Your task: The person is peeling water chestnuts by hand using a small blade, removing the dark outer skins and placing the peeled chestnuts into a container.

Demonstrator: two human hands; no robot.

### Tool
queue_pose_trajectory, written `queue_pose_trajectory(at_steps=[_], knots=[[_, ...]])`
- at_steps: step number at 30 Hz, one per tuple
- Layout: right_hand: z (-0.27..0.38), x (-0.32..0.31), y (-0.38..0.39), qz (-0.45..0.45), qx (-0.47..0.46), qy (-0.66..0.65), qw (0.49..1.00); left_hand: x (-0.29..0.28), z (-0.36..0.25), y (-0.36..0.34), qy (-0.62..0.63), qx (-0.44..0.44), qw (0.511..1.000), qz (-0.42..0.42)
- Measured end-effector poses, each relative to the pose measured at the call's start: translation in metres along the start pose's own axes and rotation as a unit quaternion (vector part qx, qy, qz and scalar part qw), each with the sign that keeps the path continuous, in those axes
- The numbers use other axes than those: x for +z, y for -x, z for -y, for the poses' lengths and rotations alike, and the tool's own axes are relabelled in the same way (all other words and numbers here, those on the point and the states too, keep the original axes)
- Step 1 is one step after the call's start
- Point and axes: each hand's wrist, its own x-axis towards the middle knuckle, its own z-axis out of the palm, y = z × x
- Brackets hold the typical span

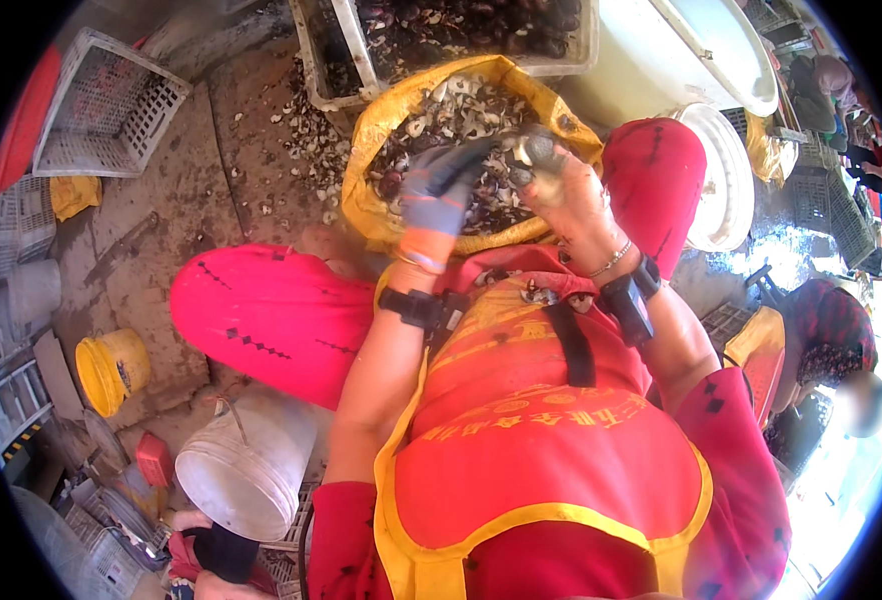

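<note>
My left hand point(441, 192), in a grey and dark glove with an orange cuff, is over a yellow-rimmed sack point(365, 150). Its fingers are drawn together and point toward my right hand; what they grip, if anything, is too blurred to make out. My right hand point(573, 200) is bare and closed round a roundish grey shell point(539, 150). Both hands are close together above the sack's mouth. Inside the sack lies a heap of pale and dark shell pieces point(466, 100). A few bits also lie on my red apron point(551, 465), near the waist.
Beyond the sack stands a crate point(586, 45) of dark shellfish. A large pale tub point(661, 60) is at the far right. Shell scraps point(306, 150) litter the floor left of the sack. White bucket point(251, 465), yellow bucket point(111, 372) and crate point(111, 105) stand left. Another person point(826, 340) sits right.
</note>
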Motion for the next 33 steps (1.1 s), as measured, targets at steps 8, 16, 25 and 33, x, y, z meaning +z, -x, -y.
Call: queue_pose_trajectory(at_steps=[8, 16, 25, 33], knots=[[-0.01, -0.006, 0.003, -0.034, 0.029, -0.077, 0.996, 0.004, 0.01, 0.006, 0.105, -0.104, 0.989, -0.017], [-0.009, 0.012, 0.009, -0.08, 0.045, -0.098, 0.991, -0.003, 0.006, 0.002, -0.001, -0.046, 0.999, -0.019], [-0.011, 0.025, 0.014, -0.101, 0.01, -0.041, 0.994, 0.003, 0.034, 0.006, 0.116, -0.155, 0.981, -0.015], [-0.009, 0.024, 0.02, -0.092, -0.032, 0.048, 0.994, -0.007, 0.011, -0.003, -0.003, -0.076, 0.996, -0.04]])
